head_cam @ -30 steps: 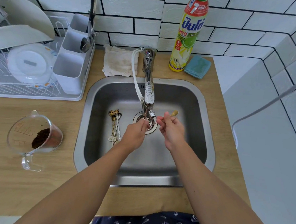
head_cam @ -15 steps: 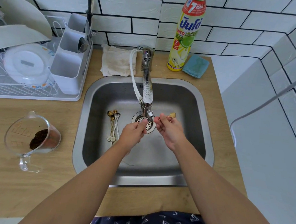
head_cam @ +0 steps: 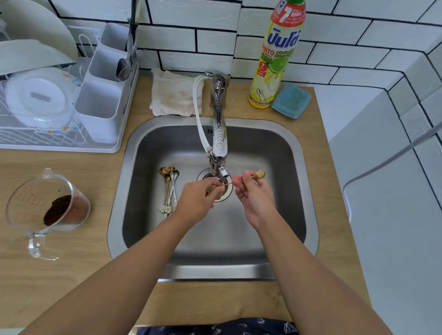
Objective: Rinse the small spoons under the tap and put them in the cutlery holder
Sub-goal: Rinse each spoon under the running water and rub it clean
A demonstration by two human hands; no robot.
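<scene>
Hands spread a bit vs 0.5 s ago, gold teaspoon (head_cam: 250, 178) now level under tap (head_cam: 218, 141) | R hand (head_cam: 253, 195) pinches stem, bowl right | L hand (head_cam: 199, 200) pinches handle end | other spoons (head_cam: 168, 187) on sink (head_cam: 304, 157) floor, left | cutlery holder (head_cam: 101, 101) in rack.

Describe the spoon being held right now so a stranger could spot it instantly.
Find the steel sink and its tap. Just below the spout, both hands pinch one thin gold spoon; unlike the bundle of spoons lying on the sink floor, it is lifted.
</scene>
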